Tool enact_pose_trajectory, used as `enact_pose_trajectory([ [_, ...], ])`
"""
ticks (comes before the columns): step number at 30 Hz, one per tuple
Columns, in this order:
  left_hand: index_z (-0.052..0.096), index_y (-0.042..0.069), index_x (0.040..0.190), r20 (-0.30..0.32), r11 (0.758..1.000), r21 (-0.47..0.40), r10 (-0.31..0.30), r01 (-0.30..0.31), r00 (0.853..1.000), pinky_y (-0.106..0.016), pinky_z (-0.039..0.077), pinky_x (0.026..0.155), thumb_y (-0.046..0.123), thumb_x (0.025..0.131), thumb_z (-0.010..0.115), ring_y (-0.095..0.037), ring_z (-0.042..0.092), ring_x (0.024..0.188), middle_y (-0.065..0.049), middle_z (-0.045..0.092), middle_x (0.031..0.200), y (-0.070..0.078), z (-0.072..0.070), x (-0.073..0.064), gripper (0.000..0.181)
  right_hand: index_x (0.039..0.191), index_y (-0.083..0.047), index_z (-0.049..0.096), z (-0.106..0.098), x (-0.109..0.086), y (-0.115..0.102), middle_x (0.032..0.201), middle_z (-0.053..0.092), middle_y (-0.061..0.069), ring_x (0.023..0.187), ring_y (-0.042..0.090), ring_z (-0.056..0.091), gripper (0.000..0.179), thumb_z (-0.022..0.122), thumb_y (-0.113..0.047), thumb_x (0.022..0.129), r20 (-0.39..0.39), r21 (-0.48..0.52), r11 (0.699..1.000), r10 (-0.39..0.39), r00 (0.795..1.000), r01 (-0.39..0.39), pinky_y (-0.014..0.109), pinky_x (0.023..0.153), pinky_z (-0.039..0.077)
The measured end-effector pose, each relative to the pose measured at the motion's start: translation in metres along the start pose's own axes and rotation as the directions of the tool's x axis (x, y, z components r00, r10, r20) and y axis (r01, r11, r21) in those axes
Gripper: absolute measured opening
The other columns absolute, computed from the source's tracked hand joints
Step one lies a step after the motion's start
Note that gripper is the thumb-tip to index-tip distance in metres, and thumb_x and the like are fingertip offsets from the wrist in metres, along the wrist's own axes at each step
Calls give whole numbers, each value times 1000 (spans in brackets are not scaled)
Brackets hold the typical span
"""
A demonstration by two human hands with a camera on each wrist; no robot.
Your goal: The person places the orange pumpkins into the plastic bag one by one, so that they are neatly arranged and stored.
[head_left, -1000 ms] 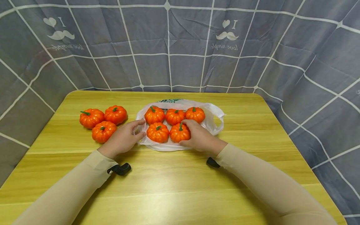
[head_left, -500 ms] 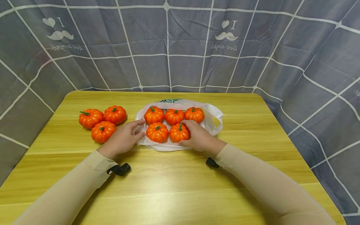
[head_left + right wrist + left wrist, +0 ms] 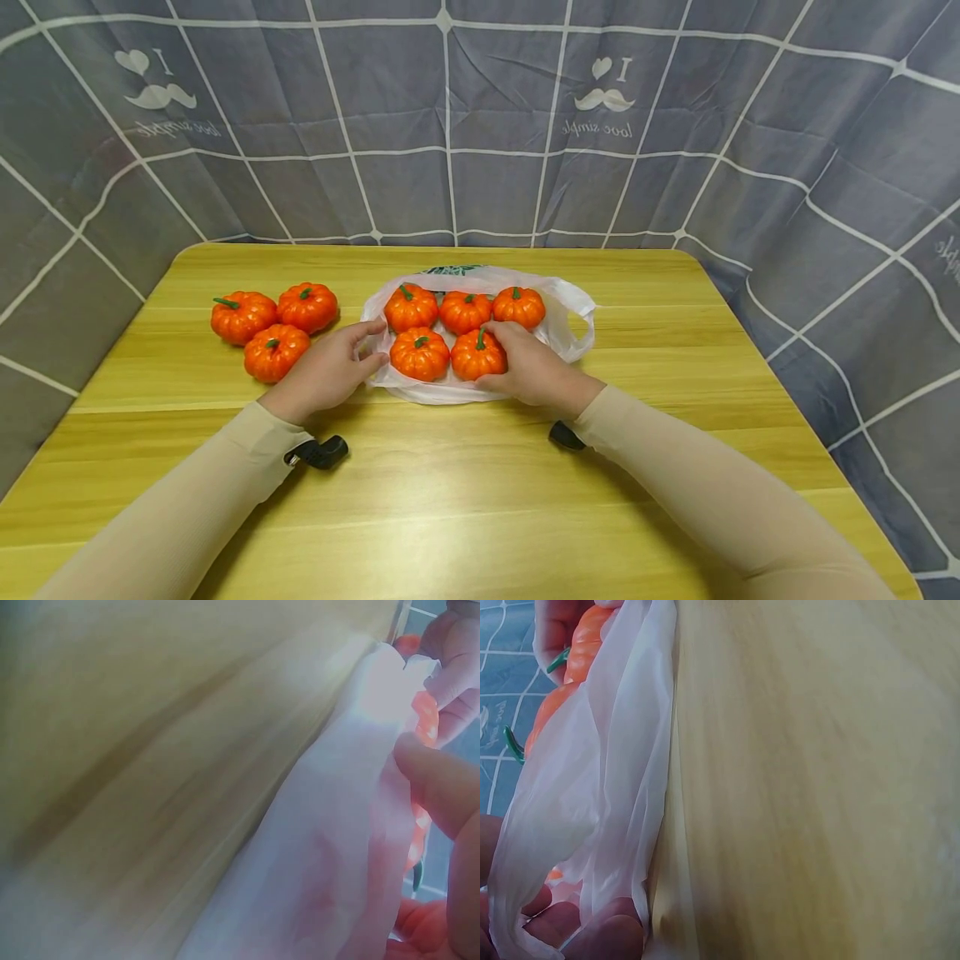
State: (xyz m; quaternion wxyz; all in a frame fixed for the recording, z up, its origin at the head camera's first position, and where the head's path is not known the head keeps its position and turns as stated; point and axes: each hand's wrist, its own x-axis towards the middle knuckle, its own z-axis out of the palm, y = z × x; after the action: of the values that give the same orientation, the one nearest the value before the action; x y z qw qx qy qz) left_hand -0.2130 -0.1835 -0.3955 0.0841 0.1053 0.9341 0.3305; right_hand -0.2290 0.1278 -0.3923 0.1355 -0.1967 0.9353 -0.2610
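1. Nearest lies a broad stretch of table (image 3: 450, 500), both sleeves (image 3: 202, 492) slanting in over it, one from each side.
2. The right hand (image 3: 536, 367) grasps the near-right pumpkin (image 3: 476, 356), thumb on the near side, fingers on the far side, the green stem standing up. That pumpkin sits inside the bag (image 3: 438, 393), toward its near rim.
3. The left hand (image 3: 326, 375) is at the bag's left end, fingers and thumb curled about the plastic; how firmly, I can't tell.
4. Between the hands sits the near-left pumpkin (image 3: 418, 355), right beside the held one, with neither hand on it.
5. To my eye the line that matters runs left to right: the bag's long axis lies that way, its handle (image 3: 588, 329) looping off the right end, and the hands face each other along it. The held pumpkin is just left of the right palm, and the right hand is clearly the nearer.
6. Left of the bag, a loose trio (image 3: 276, 350) huddles on the wood, nearer the left hand.
7. Farther back, the far row (image 3: 466, 312) of three lines the bag's far side; behind everything hangs the grey curtain (image 3: 495, 192).
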Motion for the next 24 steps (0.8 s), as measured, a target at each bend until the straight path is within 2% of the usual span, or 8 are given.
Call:
enact_pose_trajectory([
  [6,48,9,158,-5,1000,-11,11,-11,1000,-32,41,56,31,104,66,-20,42,57,-12,49,163,0,-3,-2,61,166,-9,29,-3,-4,-1,168,38,15,153,33,40,101,85,-41,89,-6,-30,999,-26,1000,26,49,128,32],
  [10,48,10,158,-15,1000,-19,16,-16,1000,-30,41,54,29,103,67,-19,43,58,-15,67,125,0,-6,-4,61,166,-9,26,-9,-9,-4,170,36,13,156,32,36,99,82,-41,92,-34,-25,999,-45,998,44,48,129,29],
  [13,49,8,157,-35,999,-13,30,-30,999,-31,42,57,28,103,68,-21,46,64,-12,60,99,2,-8,-6,61,165,-8,31,-17,-15,-8,168,39,12,156,31,37,91,79,-38,95,-79,-14,997,-77,994,76,49,128,30],
  [15,48,8,157,-55,999,-1,38,-38,998,-34,47,66,27,102,68,-24,52,74,-14,63,109,5,-11,-8,61,163,-7,35,-24,-20,-10,166,41,12,154,32,39,84,77,-36,96,-124,-18,993,-116,985,115,50,126,34],
  [18,44,6,159,-78,999,-17,46,-48,996,-47,59,89,23,103,67,-38,65,106,-22,60,139,9,-16,-12,63,158,-5,44,-35,-25,-9,161,46,15,150,36,43,72,76,-30,97,-216,-69,978,-209,954,199,52,123,39],
  [20,41,6,160,-95,998,-26,46,-49,994,-56,55,104,22,103,65,-44,59,130,-23,51,155,10,-20,-16,64,152,-4,52,-42,-29,-6,157,50,18,146,39,45,64,76,-25,97,-279,-129,959,-281,918,254,55,121,40],
  [22,39,6,161,-112,998,-30,51,-54,992,-62,50,108,21,103,64,-48,53,140,-26,47,159,11,-25,-21,65,147,-4,58,-48,-31,-1,154,53,21,144,44,46,57,76,-22,96,-335,-200,938,-336,880,282,58,120,39],
  [24,40,7,161,-137,998,4,64,-64,988,-64,48,109,21,103,64,-50,53,138,-27,47,159,11,-31,-24,65,142,-6,64,-54,-32,6,153,54,23,140,47,46,50,75,-21,96,-379,-269,922,-367,850,279,61,118,37],
])
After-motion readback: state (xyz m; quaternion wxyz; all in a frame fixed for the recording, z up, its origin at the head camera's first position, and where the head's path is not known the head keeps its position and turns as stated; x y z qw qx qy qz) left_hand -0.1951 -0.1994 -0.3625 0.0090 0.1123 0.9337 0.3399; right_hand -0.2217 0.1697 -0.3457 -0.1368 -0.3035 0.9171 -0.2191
